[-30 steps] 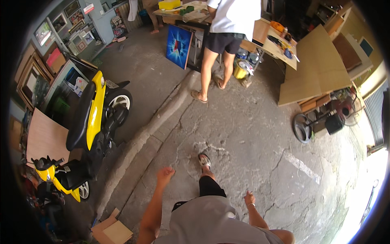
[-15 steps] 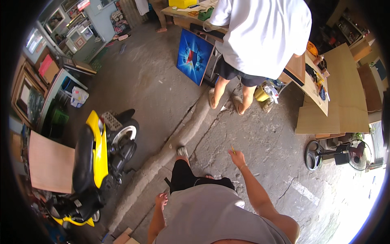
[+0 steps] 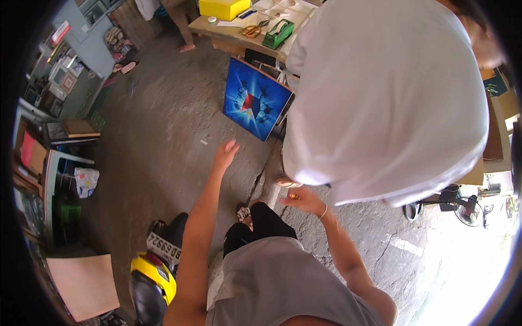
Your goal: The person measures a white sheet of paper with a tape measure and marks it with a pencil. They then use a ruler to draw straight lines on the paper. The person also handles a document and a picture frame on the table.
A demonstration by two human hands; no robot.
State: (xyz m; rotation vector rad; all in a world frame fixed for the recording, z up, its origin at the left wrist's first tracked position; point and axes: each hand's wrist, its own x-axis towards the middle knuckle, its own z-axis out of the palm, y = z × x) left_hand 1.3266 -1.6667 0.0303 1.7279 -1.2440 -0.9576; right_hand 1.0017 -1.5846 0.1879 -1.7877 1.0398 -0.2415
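My left hand (image 3: 225, 154) reaches forward over the grey floor, empty, its fingers loosely stretched. Just ahead of it, a blue picture panel (image 3: 237, 92) with a red and white centre leans against the workbench (image 3: 225, 39). In front of my body, my right hand (image 3: 305, 200) is closed on a thin yellow pencil (image 3: 294, 196), mostly hidden by the fingers. A co-worker in a loose white shirt (image 3: 386, 103) stands close by on the right, bent over, and hides much of the area behind.
On the workbench are a yellow box (image 3: 223, 8), orange-handled scissors (image 3: 252, 31) and a green tape dispenser (image 3: 278, 33). A yellow and black motorcycle (image 3: 154, 282) stands at lower left beside a pale board (image 3: 84, 285). At right is a fan (image 3: 468, 211). A raised concrete ridge crosses the floor.
I have moved forward, nearer to the workbench and the co-worker. My left hand has swung up and ahead from beside my body. The motorcycle has slid toward the lower edge of view.
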